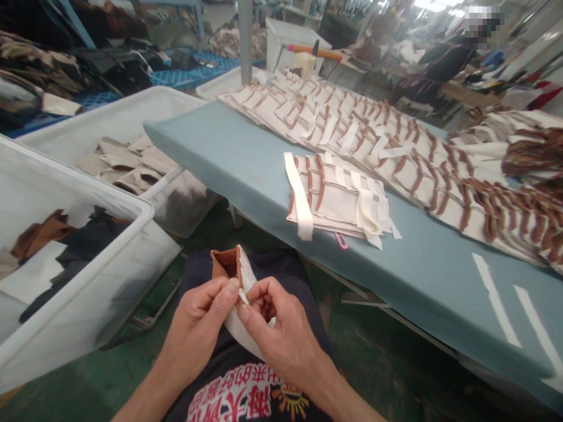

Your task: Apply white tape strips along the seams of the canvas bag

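Observation:
Over my lap I hold a small pouch-like piece (226, 262), brown inside with a whitish outer layer, its open end facing up and away. My left hand (204, 308) is closed on its near edge, thumb and index finger pinching. Beside it my right hand (275, 310) is also closed, with thumb and fingers at a narrow white strip (243, 296) along the same edge. The fingers of both hands nearly meet there. My right hand partly hides the piece's lower white part (244, 337). What lies under the right fingers cannot be made out.
A blue-grey table (211, 140) stands ahead and right. On it lie a small stack of white pieces (338, 199), long overlapping rows of brown-edged pieces (373, 135), loose white strips (497, 299) and a pink clip (341, 241). White bins (153, 246) stand left. A person (444, 64) is farther back.

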{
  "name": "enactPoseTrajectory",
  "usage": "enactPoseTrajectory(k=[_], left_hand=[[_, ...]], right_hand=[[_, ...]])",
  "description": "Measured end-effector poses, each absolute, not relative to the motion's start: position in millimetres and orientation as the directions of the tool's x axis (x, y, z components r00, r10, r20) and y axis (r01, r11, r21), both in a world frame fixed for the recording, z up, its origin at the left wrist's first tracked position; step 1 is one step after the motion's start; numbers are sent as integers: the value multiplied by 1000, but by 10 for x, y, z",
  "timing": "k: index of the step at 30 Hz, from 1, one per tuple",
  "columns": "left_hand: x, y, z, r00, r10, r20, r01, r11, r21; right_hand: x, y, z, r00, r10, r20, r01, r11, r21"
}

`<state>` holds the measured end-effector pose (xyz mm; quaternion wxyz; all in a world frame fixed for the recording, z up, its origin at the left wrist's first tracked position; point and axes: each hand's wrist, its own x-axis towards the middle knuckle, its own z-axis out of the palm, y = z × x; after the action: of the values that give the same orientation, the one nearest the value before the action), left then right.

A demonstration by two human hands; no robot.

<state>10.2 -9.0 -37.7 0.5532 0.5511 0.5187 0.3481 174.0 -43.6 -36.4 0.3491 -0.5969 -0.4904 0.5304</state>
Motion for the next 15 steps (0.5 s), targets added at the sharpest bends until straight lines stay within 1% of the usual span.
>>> enactPoseTrajectory(k=[2,5,10,13,15], left_hand=[[83,-95,-359,228,962,-150,210,102,972],[51,-104,-331,246,958,-145,219,91,971],[33,-67,-217,354,923,-153,229,73,971],[52,-38,-165,341,933,-120,277,22,961],[46,-40,-203,299,950,-91,343,-19,939]], right_hand=[[1758,-456,-359,-32,972,-234,254,-218,-942],[1782,-483,-349,-15,986,-167,274,-157,-949],[1823,-469,-354,-48,983,-178,257,-160,-953],[1821,-450,-355,-1,985,-171,292,-163,-942],[1813,-438,-360,38,989,-142,349,-147,-926]])
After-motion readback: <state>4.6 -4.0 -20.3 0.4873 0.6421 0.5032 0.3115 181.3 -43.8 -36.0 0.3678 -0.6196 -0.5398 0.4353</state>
